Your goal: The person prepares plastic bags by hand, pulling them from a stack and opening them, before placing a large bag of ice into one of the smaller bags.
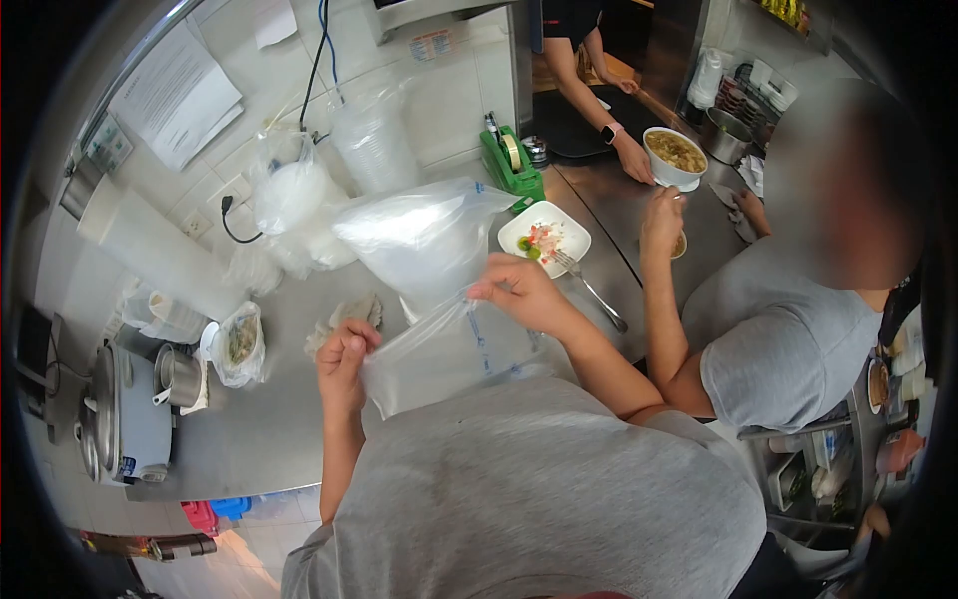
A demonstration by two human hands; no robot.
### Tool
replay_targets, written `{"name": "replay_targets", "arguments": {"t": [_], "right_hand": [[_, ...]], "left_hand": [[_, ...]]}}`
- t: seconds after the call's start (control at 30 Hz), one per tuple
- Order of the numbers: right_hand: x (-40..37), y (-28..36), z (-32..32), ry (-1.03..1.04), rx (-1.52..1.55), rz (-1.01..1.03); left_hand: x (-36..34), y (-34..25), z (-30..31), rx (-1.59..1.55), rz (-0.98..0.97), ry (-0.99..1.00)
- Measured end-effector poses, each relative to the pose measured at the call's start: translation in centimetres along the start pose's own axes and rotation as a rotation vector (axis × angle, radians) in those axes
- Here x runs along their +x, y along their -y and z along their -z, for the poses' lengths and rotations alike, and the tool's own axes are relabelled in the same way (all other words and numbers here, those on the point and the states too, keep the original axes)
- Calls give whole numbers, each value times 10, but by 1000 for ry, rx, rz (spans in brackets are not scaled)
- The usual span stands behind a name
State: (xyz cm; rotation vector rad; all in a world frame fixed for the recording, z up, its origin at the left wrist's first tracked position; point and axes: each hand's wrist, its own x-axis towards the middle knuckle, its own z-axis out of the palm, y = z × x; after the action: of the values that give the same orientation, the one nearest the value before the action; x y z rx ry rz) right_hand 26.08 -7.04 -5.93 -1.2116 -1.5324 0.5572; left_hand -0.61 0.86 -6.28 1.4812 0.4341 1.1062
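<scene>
A clear plastic bag [429, 364] with blue print is stretched between my two hands, close in front of my grey shirt. My left hand [344, 357] pinches its left corner, fingers curled in. The right end of the upper edge is gripped by my right hand [519, 290], thumb and fingers pressed together. Just beyond lies a larger heap of clear plastic bags [424, 240] on the steel counter [269, 399]. A crumpled cloth or wrapper [351, 311] lies behind my left hand.
Right of the bags stand a square white plate [571, 232] with food scraps, a fork [597, 296] and a green tape dispenser [512, 165]. A co-worker's hand [661, 228] and another person's hand [633, 160] are near a soup bowl [676, 158]. Pots [178, 374] stand left.
</scene>
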Motion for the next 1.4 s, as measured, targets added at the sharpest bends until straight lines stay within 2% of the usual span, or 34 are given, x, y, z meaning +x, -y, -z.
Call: {"name": "replay_targets", "arguments": {"t": [0.1, 0.2, 0.3, 0.4, 0.5, 0.6, 0.7, 0.8, 0.9, 1.0, 1.1, 1.2, 1.3, 1.4], "right_hand": [[1, 1, -8, -19, 78, 37], [4, 6, -6, -122, 288, 43], [5, 3, 2, -173, 412, 69], [2, 3, 8, -140, 492, 52], [0, 8, 11, -97, 431, 51], [1, 10, 11, -97, 391, 69], [2, 14, 11, -115, 364, 75], [3, 11, 12, -88, 370, 59], [5, 13, 11, -134, 254, 119], [9, 9, 9, -169, 305, 152], [8, 12, 13, -119, 392, 129], [5, 12, 20, -14, 416, 71], [7, 14, 20, 57, 314, 105], [11, 21, 12, -46, 293, 137]], "left_hand": [[-3, 0, -9, -241, 65, 135], [-2, 0, -29, -357, 117, 165], [-6, -11, -47, -39, 152, 7], [-4, -3, -41, -2, 247, -123], [0, 7, -23, -42, 346, -66], [2, 6, -18, -179, 410, -127], [4, -1, -20, -334, 371, -158], [6, -11, -31, -353, 348, -194], [2, -4, -14, -400, 370, -202], [1, 5, -1, -417, 360, -54], [3, 1, -17, -387, 326, -153], [5, 2, -19, -388, 179, -123], [5, -1, -15, -355, 26, 26], [7, -11, -17, -332, 90, 141]]}}
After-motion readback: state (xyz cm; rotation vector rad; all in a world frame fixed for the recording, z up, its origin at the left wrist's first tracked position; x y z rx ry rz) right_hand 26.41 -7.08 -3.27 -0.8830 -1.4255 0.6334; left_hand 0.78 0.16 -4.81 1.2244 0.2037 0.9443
